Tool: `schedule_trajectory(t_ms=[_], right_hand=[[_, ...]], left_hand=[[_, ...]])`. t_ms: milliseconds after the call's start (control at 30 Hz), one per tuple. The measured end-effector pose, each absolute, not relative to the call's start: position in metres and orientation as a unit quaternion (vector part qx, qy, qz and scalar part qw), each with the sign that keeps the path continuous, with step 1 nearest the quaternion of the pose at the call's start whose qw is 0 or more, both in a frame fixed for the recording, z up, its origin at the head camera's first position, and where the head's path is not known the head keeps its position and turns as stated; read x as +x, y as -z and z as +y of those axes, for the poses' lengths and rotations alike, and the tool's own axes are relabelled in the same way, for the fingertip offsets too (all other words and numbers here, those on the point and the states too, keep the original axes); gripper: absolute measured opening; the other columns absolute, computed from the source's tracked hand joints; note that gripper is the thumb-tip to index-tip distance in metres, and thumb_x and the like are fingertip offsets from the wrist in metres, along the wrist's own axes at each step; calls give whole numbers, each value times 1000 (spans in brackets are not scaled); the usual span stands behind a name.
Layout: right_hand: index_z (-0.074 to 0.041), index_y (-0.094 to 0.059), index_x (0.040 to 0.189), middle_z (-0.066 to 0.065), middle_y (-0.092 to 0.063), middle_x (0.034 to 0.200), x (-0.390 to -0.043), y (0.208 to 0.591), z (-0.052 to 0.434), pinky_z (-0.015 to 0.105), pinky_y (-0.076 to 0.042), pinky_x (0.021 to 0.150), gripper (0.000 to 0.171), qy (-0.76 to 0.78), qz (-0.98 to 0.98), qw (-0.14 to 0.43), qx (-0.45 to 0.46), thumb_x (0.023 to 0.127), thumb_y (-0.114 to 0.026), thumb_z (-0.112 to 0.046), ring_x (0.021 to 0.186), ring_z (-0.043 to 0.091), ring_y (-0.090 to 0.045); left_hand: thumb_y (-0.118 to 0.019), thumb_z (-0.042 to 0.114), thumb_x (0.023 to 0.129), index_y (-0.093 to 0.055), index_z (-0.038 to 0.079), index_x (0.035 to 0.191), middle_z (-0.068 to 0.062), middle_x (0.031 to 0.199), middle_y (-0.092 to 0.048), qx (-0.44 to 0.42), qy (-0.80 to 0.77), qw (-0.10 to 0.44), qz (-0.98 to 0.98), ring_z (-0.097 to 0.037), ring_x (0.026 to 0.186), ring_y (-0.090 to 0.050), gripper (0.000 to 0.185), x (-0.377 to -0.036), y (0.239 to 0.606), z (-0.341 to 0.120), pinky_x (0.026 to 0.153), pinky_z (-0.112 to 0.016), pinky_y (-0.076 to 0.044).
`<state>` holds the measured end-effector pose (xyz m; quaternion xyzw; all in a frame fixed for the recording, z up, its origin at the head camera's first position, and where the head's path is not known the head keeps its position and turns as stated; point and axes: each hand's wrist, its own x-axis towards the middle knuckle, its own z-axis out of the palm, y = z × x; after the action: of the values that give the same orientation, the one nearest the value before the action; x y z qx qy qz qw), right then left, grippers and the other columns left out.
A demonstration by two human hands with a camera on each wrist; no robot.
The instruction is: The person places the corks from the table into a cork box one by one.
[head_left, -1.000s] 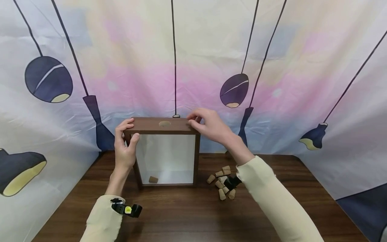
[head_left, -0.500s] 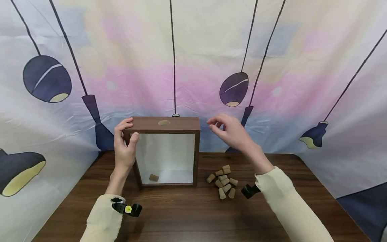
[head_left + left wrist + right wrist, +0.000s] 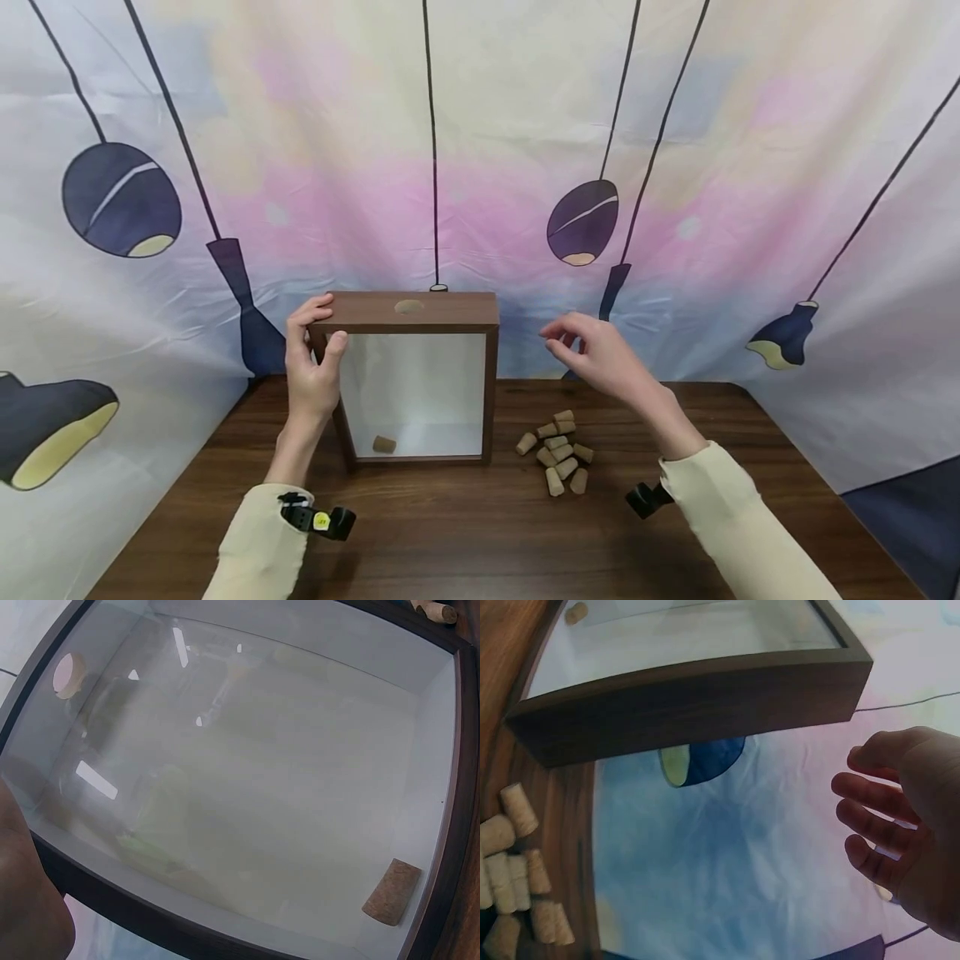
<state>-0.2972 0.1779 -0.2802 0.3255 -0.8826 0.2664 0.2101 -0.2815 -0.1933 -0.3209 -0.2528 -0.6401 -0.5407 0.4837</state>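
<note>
left hand (image 3: 311, 367) gripping the shadow box (image 3: 416, 375) corner; right hand (image 3: 600, 354), empty and loosely spread, has left the top slot, dropping toward the corks (image 3: 558, 454).

The wooden frame box (image 3: 415, 377) stands upright near the back of the table (image 3: 465, 533), blocking the middle, with the backdrop cloth (image 3: 480, 167) close behind it. A cluster of corks (image 3: 557, 451) lies just right of it. In front, bare tabletop leaves room to pass.
</note>
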Motion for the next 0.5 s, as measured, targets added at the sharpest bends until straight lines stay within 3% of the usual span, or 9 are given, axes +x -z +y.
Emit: schedule_trajectory(t_ms=[367, 500], right_hand=[[-13, -73, 108, -1, -71, 96, -299, 316, 206, 25, -48, 64, 15, -263, -885, 206, 324, 94, -67, -13, 72, 5, -57], [-15, -73, 107, -4, -70, 93, -299, 332, 214, 25, -47, 64, 14, -264, -894, 179, 315, 94, -67, -14, 71, 3, -56]], left_hand=[[-55, -1, 91, -46, -18, 118, -33, 137, -47, -245, 543, 484, -642, -12, 124, -50, 33, -281, 320, -193, 71, -19, -29], [-55, -2, 91, -46, -19, 118, -33, 136, -47, -246, 542, 483, -643, -13, 125, -50, 33, -281, 321, -193, 70, -19, -29]])
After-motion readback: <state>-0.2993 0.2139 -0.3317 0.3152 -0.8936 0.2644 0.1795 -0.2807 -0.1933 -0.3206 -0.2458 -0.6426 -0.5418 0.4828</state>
